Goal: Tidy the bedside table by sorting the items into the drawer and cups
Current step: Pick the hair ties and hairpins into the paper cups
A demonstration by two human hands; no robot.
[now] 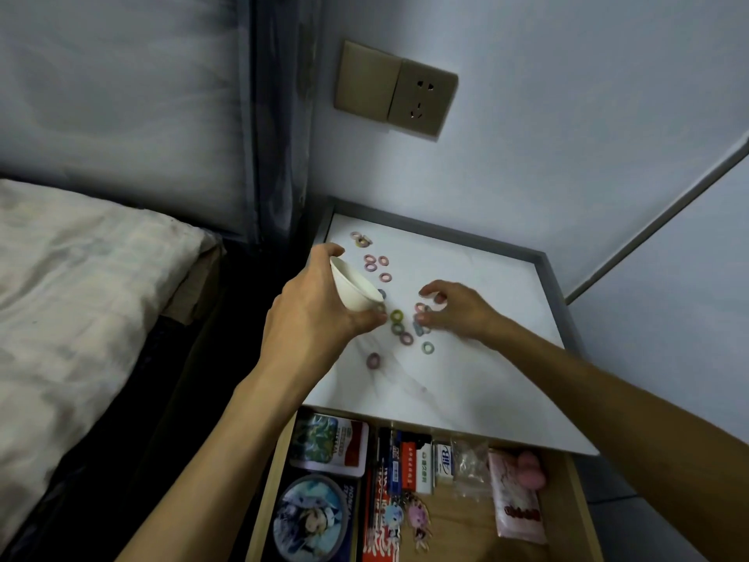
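single head-worn view, steeply down and close over the bedside table (466,383)

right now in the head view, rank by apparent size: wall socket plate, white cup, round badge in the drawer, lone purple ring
1. wall socket plate
2. round badge, close to it; nearer the camera, so unsure
3. white cup, partly hidden by the left hand
4. purple ring
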